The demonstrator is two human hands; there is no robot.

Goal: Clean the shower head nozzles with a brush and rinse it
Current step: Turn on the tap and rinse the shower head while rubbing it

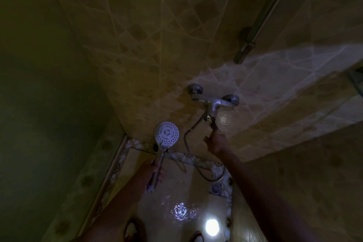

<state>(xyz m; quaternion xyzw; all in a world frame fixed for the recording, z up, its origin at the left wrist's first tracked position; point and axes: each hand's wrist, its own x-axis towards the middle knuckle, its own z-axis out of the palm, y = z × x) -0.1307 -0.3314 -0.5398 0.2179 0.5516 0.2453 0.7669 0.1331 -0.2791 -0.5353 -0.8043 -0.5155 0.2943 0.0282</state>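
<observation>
- Footwear, two dark shapes at the bottom edge: one (135, 230) on the left, one (197, 236) further right; too dim to tell the kind.
- Wet floor tile (169, 188), pale, with a round bright light reflection (212, 226) and a sparkling patch just beside it.
- Floor drain (216, 188), square metal grate, set near the right side of the floor, beside a pebble-patterned border.
- Left hand (154, 173), fingers curled round the handle of the shower head, holding it upright.
- Shower head (166, 133), round, white face with rings of nozzles turned toward the camera; held low in the stall, left of the mixer and above the floor border.
- Hose (187, 143), metal, running from under the mixer down in a loop over the floor toward the handle.
- Right hand (215, 143), raised to the lever (213, 125) of the mixer; fingers touch its lower end, whether clamped on it or merely touching cannot be told in the dim light.
- Mixer tap (213, 104), chrome, wall-mounted on two round flanges.
- Wall tiles (157, 45), beige, diamond pattern.
- Rail (261, 17), metal, slanting across the upper right.
</observation>
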